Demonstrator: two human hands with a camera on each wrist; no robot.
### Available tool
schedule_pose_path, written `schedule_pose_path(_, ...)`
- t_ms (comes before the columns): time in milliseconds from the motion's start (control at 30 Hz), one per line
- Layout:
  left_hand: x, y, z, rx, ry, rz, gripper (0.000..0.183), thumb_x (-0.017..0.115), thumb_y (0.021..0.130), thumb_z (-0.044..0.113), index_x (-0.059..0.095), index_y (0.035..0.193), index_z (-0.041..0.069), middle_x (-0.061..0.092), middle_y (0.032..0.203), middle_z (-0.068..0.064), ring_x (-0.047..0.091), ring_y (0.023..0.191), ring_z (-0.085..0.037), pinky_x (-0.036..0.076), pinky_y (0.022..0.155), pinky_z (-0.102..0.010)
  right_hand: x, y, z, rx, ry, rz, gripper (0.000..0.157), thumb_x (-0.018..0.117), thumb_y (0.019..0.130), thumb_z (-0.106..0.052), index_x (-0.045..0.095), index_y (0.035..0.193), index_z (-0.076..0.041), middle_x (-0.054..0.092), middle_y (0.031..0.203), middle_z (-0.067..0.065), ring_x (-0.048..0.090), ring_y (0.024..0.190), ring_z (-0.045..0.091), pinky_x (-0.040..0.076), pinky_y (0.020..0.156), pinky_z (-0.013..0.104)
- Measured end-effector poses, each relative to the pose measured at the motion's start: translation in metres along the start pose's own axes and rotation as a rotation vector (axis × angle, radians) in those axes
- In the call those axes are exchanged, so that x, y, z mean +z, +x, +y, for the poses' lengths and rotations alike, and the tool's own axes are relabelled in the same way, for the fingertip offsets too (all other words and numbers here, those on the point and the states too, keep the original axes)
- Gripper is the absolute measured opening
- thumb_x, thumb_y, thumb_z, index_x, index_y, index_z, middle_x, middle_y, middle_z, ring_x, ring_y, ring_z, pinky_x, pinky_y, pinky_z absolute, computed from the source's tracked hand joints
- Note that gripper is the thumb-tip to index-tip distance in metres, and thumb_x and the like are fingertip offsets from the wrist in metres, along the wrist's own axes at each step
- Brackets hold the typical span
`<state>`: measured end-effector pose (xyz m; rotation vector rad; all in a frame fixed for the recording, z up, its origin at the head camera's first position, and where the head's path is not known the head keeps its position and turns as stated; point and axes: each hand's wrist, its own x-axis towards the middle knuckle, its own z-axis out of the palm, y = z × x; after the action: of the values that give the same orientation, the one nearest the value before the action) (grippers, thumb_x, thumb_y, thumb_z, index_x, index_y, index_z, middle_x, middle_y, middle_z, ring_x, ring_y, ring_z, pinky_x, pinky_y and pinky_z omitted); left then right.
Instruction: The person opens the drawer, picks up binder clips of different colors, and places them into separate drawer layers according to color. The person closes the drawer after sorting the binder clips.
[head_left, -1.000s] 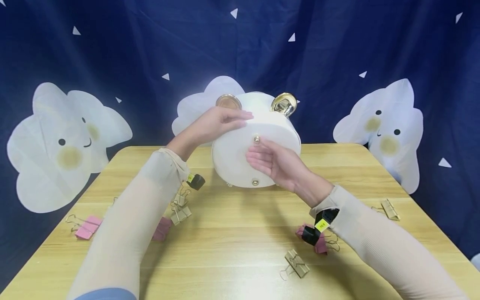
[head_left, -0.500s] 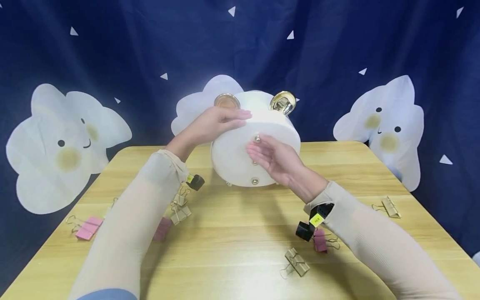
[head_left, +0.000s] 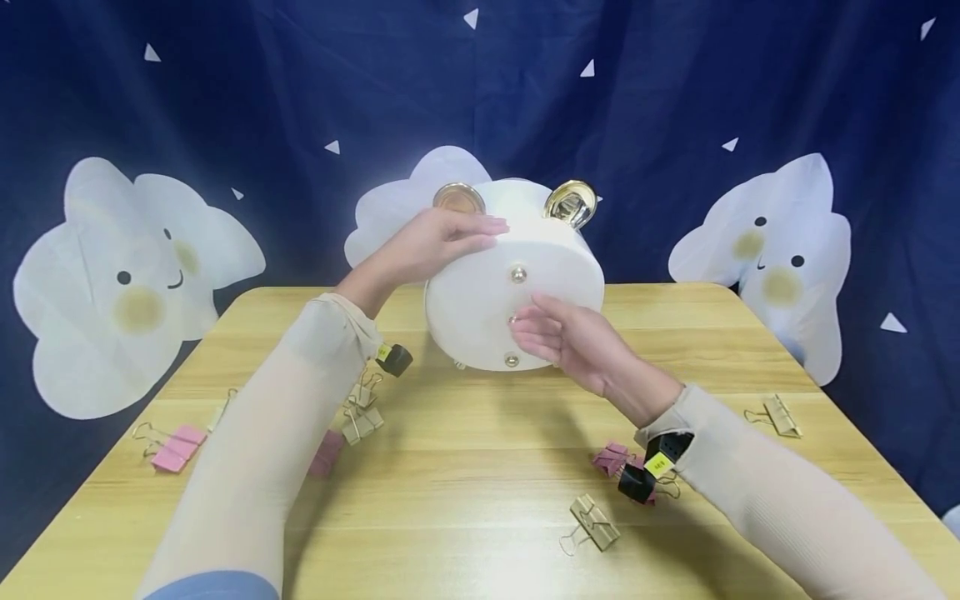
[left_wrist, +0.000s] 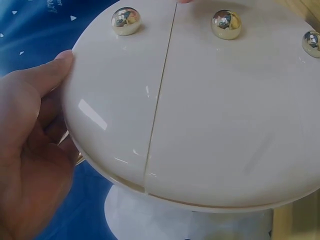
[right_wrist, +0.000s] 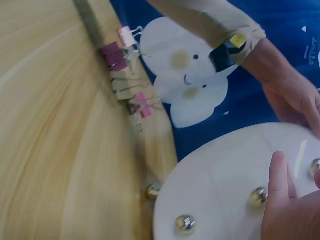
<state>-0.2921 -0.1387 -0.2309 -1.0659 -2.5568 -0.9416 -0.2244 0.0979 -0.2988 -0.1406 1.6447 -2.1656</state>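
Observation:
A white rounded box (head_left: 476, 304) with gold ball knobs (head_left: 518, 274) and two gold ear-like pieces (head_left: 572, 204) on top is tipped over the table, its knobbed face toward me. My left hand (head_left: 442, 242) grips its upper left edge. In the left wrist view, the thumb (left_wrist: 52, 70) lies at the rim and the other fingers go behind it. A thin seam (left_wrist: 159, 100) runs across the glossy white face. My right hand (head_left: 573, 342) is before the face with fingers extended, fingertips overlapping the middle knob in the head view. Its palm is turned left and it holds nothing.
Pink binder clips (head_left: 178, 447) and gold binder clips (head_left: 363, 425) lie on the left of the wooden table (head_left: 450, 508). More gold clips (head_left: 595, 522) and pink clips (head_left: 611, 457) lie at the right. A dark blue curtain (head_left: 397, 75) with white clouds hangs behind.
My right hand has moved down and slightly right from the upper knob, which now shows fully. The left hand keeps its hold, and the box stays nearly in place.

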Motion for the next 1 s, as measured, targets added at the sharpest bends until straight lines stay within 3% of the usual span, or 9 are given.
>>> schedule_pose_path(200, 0.001, 0.001, 0.0, -0.024, -0.009, -0.013, 0.031, 0.062, 0.098, 0.026, 0.067, 0.128, 0.017, 0.061, 0.132, 0.002, 0.05, 0.128, -0.01, 0.033, 0.109, -0.024, -0.011, 0.004, 0.017, 0.02, -0.026, 0.016, 0.038, 0.054, 0.102, -0.024, 0.048, 0.127, 0.004, 0.066, 0.11, 0.021, 0.068, 0.101, 0.03, 0.052, 0.092, 0.037)
schedule_pose_path(400, -0.001, 0.002, 0.001, -0.026, -0.006, -0.021, 0.031, 0.061, 0.098, 0.026, 0.067, 0.128, 0.018, 0.061, 0.133, 0.003, 0.049, 0.128, -0.009, 0.033, 0.109, -0.024, -0.009, 0.012, 0.025, 0.067, -0.053, -0.005, 0.045, 0.052, 0.103, -0.026, 0.044, 0.134, 0.005, 0.059, 0.121, 0.028, 0.068, 0.1, 0.03, 0.053, 0.09, 0.036)
schedule_pose_path(700, -0.001, 0.005, 0.005, -0.014, -0.007, -0.011, 0.031, 0.063, 0.098, 0.025, 0.068, 0.127, 0.017, 0.062, 0.131, 0.003, 0.051, 0.127, -0.009, 0.035, 0.108, -0.022, 0.0, 0.023, 0.025, 0.082, 0.026, 0.026, 0.039, 0.054, 0.102, -0.028, 0.054, 0.12, 0.006, 0.069, 0.101, 0.019, 0.068, 0.1, 0.03, 0.054, 0.089, 0.035)
schedule_pose_path(1000, 0.001, -0.002, 0.004, -0.036, 0.019, -0.008, 0.034, 0.06, 0.099, 0.03, 0.065, 0.13, 0.018, 0.06, 0.134, 0.005, 0.049, 0.128, -0.01, 0.035, 0.108, -0.026, 0.009, 0.023, 0.033, 0.064, 0.094, 0.069, 0.034, 0.056, 0.101, -0.024, 0.054, 0.117, 0.006, 0.069, 0.097, 0.018, 0.07, 0.092, 0.026, 0.055, 0.085, 0.032)
